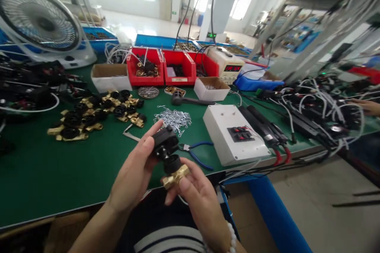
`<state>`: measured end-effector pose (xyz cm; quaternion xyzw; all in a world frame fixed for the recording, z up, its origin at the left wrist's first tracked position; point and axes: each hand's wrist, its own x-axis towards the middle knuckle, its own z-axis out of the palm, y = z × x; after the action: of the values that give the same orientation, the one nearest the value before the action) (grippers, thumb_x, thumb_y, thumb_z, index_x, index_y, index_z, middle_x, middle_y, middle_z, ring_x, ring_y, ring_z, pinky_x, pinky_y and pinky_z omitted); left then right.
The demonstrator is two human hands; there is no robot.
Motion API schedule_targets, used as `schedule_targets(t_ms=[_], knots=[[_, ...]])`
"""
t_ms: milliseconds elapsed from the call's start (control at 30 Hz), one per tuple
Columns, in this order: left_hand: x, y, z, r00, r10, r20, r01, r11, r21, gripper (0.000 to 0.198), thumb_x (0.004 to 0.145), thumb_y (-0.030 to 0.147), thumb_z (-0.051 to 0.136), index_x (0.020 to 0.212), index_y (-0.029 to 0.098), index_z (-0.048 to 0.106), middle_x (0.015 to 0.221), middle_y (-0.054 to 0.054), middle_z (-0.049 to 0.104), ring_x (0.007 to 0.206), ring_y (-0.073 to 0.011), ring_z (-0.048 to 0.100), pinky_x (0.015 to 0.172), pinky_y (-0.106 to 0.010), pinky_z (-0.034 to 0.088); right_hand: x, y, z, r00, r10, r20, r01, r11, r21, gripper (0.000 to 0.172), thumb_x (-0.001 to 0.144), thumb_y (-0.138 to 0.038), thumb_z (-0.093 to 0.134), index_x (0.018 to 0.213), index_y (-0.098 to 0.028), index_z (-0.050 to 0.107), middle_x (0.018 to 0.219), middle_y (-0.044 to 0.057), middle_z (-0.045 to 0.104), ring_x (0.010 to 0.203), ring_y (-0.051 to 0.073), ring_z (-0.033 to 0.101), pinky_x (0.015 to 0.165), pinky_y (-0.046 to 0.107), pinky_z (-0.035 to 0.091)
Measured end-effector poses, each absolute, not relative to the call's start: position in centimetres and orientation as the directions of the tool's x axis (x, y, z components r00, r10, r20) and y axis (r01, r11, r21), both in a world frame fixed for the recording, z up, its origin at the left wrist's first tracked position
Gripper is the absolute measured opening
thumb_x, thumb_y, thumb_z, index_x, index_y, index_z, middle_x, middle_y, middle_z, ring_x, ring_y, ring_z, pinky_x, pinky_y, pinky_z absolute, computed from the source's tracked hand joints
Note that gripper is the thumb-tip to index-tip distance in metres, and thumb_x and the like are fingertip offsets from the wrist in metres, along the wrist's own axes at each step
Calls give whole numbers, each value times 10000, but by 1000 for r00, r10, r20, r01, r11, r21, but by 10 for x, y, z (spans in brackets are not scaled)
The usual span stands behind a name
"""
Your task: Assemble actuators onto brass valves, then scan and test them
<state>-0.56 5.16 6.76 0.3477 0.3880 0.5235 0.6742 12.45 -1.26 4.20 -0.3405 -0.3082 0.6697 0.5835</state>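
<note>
The left hand (133,174) is closed loosely around a black housing (164,142), thumb and fingertips pinching its sides; the right hand (199,199) grips a brass valve body (177,176) from below, its black round cap (172,163) pointing up at the housing; the two parts meet in mid-air just above the near edge of the green mat (44,178), in front of the person's striped top. To join them cleanly, I judge that the housing should sit square over the cap rather than tilted as now, the right hand holding the brass steady while the left does the aligning; forcing it at an angle risks a crooked seat. On the mat, blue-handled pliers (197,154) lie just beyond the hands, near a heap of small metal clips (173,118); a cluster of brass-and-black valves (97,114) lies to the left, a white switch box (234,134) to the right; red bins (162,67) and cardboard boxes (111,77) line the back, beside a white fan (38,19); tangled cables (320,106) crowd the right, where another person's hand (368,106) shows; the hall behind is bright with windows.
</note>
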Motion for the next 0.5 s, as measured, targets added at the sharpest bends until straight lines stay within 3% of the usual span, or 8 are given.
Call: schedule_targets(t_ms=[200,367,500], knots=[[-5,39,67,157,983,97,-106,-81,991,443,981,484,479,1406,364,502,1464,21,528,1400,-232,426,1231,-414,226,129,-18,45,-141,983,-120,-562,-179,-807,386,865,-453,708,1165,-223,631,750,-7,708,566,83,659,590,196,518],[-7,35,76,178,941,288,181,-319,930,415,1001,422,453,1414,393,475,1483,84,500,1399,-153,424,1163,-255,343,126,-18,50,-41,997,-59,-547,-72,-834,334,862,-378,729,1166,-262,657,847,6,722,613,81,663,604,192,553],[-10,32,78,197,935,294,317,-345,884,428,1009,418,404,1434,389,446,1494,84,489,1392,-159,439,1127,-251,404,121,-15,49,41,999,-27,-523,-1,-852,373,849,-378,737,1191,-263,638,843,4,693,607,80,655,616,195,566]])
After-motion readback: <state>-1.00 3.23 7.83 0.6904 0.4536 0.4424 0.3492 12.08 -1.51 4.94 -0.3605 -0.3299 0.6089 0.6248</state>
